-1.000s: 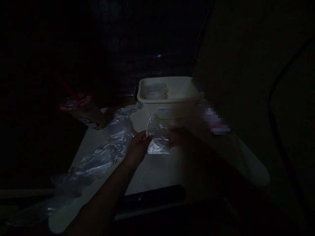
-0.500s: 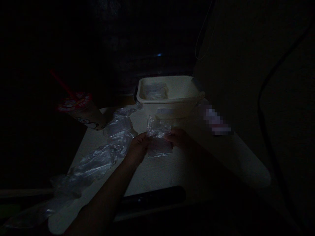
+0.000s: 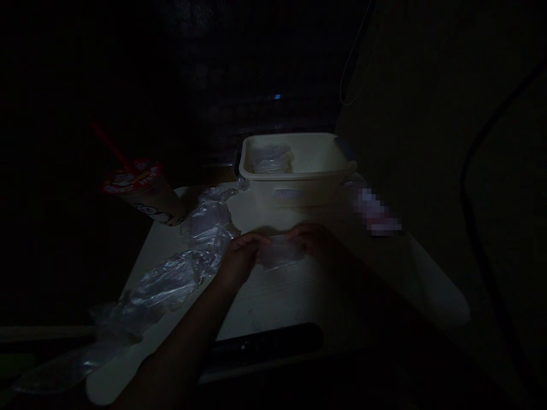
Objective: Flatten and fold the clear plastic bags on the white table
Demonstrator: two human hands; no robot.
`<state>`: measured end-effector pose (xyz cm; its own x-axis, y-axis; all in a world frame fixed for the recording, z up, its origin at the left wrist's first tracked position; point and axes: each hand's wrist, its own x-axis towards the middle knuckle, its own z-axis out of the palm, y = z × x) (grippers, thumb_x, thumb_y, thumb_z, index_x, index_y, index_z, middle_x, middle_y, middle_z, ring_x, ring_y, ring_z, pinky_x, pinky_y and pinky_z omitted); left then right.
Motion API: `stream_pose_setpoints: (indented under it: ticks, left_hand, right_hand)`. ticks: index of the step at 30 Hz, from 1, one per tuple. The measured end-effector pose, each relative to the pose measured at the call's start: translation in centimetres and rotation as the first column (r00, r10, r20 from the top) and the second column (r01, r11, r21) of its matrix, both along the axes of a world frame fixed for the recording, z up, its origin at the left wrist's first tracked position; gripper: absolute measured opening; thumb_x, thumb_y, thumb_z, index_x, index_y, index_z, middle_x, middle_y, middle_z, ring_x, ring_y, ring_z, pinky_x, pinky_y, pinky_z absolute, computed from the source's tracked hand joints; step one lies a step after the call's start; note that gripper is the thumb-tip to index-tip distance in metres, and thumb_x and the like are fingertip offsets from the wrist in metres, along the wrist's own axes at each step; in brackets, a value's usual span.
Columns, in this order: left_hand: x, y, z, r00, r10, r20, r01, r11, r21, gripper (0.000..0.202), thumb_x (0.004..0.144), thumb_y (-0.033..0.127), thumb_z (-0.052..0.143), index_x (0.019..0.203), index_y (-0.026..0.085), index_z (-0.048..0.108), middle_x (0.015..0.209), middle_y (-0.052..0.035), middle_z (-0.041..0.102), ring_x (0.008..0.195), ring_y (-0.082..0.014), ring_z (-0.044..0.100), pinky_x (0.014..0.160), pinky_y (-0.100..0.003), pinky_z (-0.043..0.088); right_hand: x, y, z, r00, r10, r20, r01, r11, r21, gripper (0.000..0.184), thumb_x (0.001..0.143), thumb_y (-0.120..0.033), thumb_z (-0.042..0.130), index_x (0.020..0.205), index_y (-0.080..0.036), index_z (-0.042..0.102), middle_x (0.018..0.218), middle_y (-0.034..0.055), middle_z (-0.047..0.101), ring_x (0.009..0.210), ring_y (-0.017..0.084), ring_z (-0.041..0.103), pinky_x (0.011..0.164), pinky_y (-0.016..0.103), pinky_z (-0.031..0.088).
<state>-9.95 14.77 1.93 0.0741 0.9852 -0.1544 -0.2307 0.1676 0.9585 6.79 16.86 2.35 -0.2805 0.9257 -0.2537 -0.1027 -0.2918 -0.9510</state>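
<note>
Clear plastic sheet is held flat between two hands

In the head view, the sheet is above the white table, in front of the cream tub. The left hand pinches its left edge, and the right hand holds the right upper side; the room is very dark, so the exact place of the right fingers cannot be told. The sheet looks small and compact, probably folded already, but the number of layers is not clear.

Inside the tub, at its left end, lies similar clear plastic, so one part of the work seems done. A long run of loose plastic lies crumpled on the left of the table, near a cup; probably this part is not yet handled.
</note>
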Motion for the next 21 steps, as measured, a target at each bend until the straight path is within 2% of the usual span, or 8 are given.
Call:
stream_pose_setpoints:
  ticks: [5, 6, 8, 10, 13, 16, 18, 21]
  left_hand:
    - [-0.3, -0.2, 0.0, 0.984, 0.063, -0.168, -0.043, 0.992, 0.121, 0.012, 0.057, 0.022, 0.049, 0.057, 0.015, 0.059, 0.054, -0.0006, 0.055, 0.053, -0.0134, 0.051, 0.053, -0.025, 0.04]
    - [-0.4, -0.3, 0.0, 0.976, 0.082, -0.204, -0.053, 0.988, 0.144, 0.012, 0.058, 0.022, 0.05, 0.057, 0.016, 0.06, 0.059, -0.0016, 0.057, 0.06, -0.015, 0.052, 0.059, -0.027, 0.041]
    - [-0.6, -0.3, -0.1, 0.931, 0.138, -0.338, -0.058, 0.97, 0.235, 0.01, 0.06, 0.023, 0.052, 0.059, 0.017, 0.06, 0.071, -0.0029, 0.058, 0.073, -0.0175, 0.052, 0.071, -0.029, 0.04]
    - [-0.6, -0.4, 0.0, 0.793, 0.232, -0.563, 0.009, 0.92, 0.392, 0.013, 0.065, 0.023, 0.05, 0.07, 0.017, 0.061, 0.082, -0.0047, 0.057, 0.083, -0.0191, 0.05, 0.079, -0.031, 0.037]
    - [-0.6, -0.4, 0.1, 0.461, 0.37, -0.807, 0.251, 0.817, 0.519, 0.028, 0.072, 0.021, 0.041, 0.096, 0.013, 0.054, 0.097, -0.0091, 0.054, 0.093, -0.0202, 0.047, 0.084, -0.034, 0.036]
    - [-0.3, -0.5, -0.1, 0.308, 0.363, -0.879, 0.425, 0.774, 0.469, 0.04, 0.076, 0.019, 0.035, 0.115, 0.008, 0.04, 0.115, -0.0139, 0.046, 0.107, -0.0212, 0.04, 0.089, -0.036, 0.033]
    - [0.0, -0.7, -0.3, 0.223, 0.34, -0.914, 0.498, 0.766, 0.407, 0.044, 0.078, 0.02, 0.031, 0.119, 0.003, 0.033, 0.123, -0.0179, 0.038, 0.115, -0.0231, 0.032, 0.092, -0.039, 0.03]
    - [0.5, -1.3, -0.6, 0.079, 0.293, -0.953, 0.561, 0.777, 0.285, 0.049, 0.078, 0.02, 0.032, 0.121, -0.002, 0.028, 0.127, -0.0219, 0.032, 0.119, -0.0272, 0.025, 0.094, -0.044, 0.024]
  right_hand:
    - [0.0, 0.4, 0.1, 0.995, -0.068, 0.072, 0.07, 0.997, -0.017, 0.011, 0.053, -0.026, 0.054, 0.05, -0.015, 0.056, 0.04, -0.0024, 0.05, 0.04, 0.01, 0.048, 0.042, 0.024, 0.041]
    - [0.2, 0.5, -0.1, 0.993, -0.07, 0.1, 0.066, 0.997, 0.035, 0.012, 0.055, -0.027, 0.053, 0.053, -0.015, 0.056, 0.044, -0.0014, 0.052, 0.044, 0.011, 0.051, 0.044, 0.025, 0.042]
    - [0.6, 0.5, -0.5, 0.957, -0.129, 0.258, 0.064, 0.967, 0.247, 0.016, 0.061, -0.03, 0.048, 0.06, -0.016, 0.057, 0.058, 0.0017, 0.058, 0.056, 0.014, 0.055, 0.051, 0.027, 0.045]
    - [1.0, 0.3, -0.8, 0.865, -0.259, 0.429, 0.039, 0.888, 0.458, 0.019, 0.067, -0.028, 0.043, 0.069, -0.016, 0.058, 0.074, 0.005, 0.061, 0.07, 0.016, 0.056, 0.062, 0.03, 0.046]
    - [0.7, -0.5, -0.9, 0.739, -0.408, 0.537, -0.007, 0.791, 0.612, 0.025, 0.07, -0.02, 0.038, 0.082, -0.011, 0.058, 0.088, 0.0101, 0.059, 0.084, 0.018, 0.054, 0.08, 0.034, 0.04]
    - [-0.6, -1.6, -0.6, 0.646, -0.462, 0.608, -0.218, 0.652, 0.726, 0.035, 0.074, -0.017, 0.032, 0.1, -0.006, 0.053, 0.104, 0.013, 0.055, 0.1, 0.017, 0.047, 0.09, 0.031, 0.033]
    - [-1.7, -2.4, -0.3, 0.572, -0.454, 0.684, -0.398, 0.575, 0.715, 0.039, 0.078, -0.021, 0.028, 0.109, -0.005, 0.047, 0.115, 0.013, 0.048, 0.11, 0.018, 0.038, 0.096, 0.032, 0.027]
    - [-3.0, -3.1, -0.2, 0.432, -0.426, 0.795, -0.569, 0.556, 0.607, 0.048, 0.082, -0.033, 0.026, 0.118, -0.004, 0.038, 0.126, 0.0142, 0.037, 0.119, 0.023, 0.025, 0.099, 0.041, 0.016]
